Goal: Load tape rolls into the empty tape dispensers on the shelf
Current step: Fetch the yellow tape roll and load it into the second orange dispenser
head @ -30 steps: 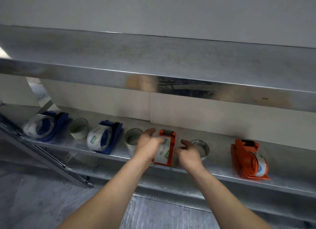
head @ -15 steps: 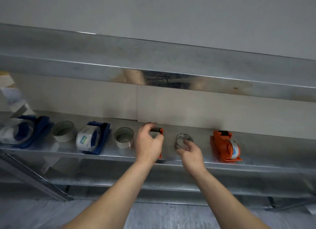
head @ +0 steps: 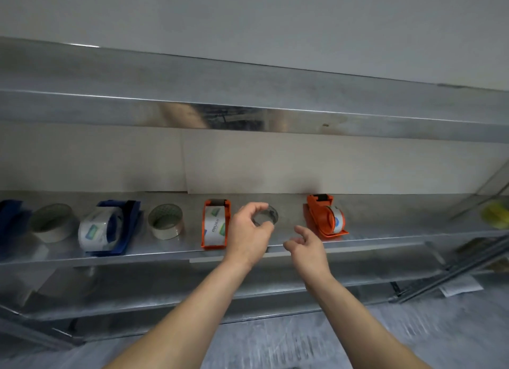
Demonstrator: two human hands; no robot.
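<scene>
Since half a second ago the left hand (head: 249, 232) has left the middle orange dispenser (head: 216, 222) and now curls finger and thumb round the rim of the clear tape roll (head: 273, 215) at the frame's centre. The right hand (head: 307, 243) has drawn back off that roll and hangs just right of it, fingers loosely curled, holding nothing.

All of it sits on a steel shelf (head: 165, 251) running across the middle of the frame, with an upper shelf (head: 248, 104) above it, its front lip smeared with reflections, and a pale wall panel (head: 303, 165) behind. Grey floor shows along the bottom, streaked with blur.

The left palm covers the near side of the clear roll, so I cannot tell whether it rests on the shelf or is lifted. At the far left edge a blue dispenser (head: 11, 217) is cut off; at the far right something yellow (head: 495, 214) is too blurred to name.

Left of centre, in a row: a loose roll (head: 51, 222), a loaded blue dispenser (head: 110, 228), another loose roll (head: 165, 222). The middle orange dispenser carries a white roll; the right orange dispenser (head: 325, 217) is loaded too
</scene>
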